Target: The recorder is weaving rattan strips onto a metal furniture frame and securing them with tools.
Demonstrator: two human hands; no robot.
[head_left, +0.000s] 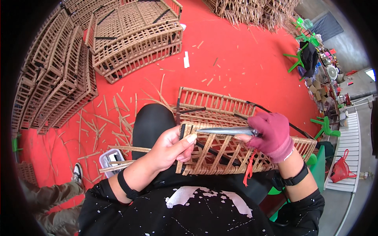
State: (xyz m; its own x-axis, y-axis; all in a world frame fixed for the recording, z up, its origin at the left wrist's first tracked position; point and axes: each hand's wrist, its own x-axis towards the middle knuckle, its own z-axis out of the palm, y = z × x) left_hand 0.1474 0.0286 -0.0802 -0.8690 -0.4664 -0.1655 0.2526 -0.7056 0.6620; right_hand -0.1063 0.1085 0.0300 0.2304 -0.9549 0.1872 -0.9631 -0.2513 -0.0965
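A woven bamboo cage (220, 137) lies across my lap. My left hand (173, 147), bare, pinches the cage's near left corner, where a black strap runs along the edge. My right hand (271, 133) wears a maroon glove and grips a metal knife (224, 130); its blade points left and rests on the cage's top edge, the tip close to my left thumb. A red cord (249, 169) hangs below the gloved wrist.
Finished bamboo cages are stacked at the far left (55, 78) and at the back (134, 39) on the red floor (236, 67). Bamboo strips (110, 122) litter the floor to my left. Green plastic chairs (299, 59) and a cluttered table stand at the right. Another person's shoe (77, 173) shows lower left.
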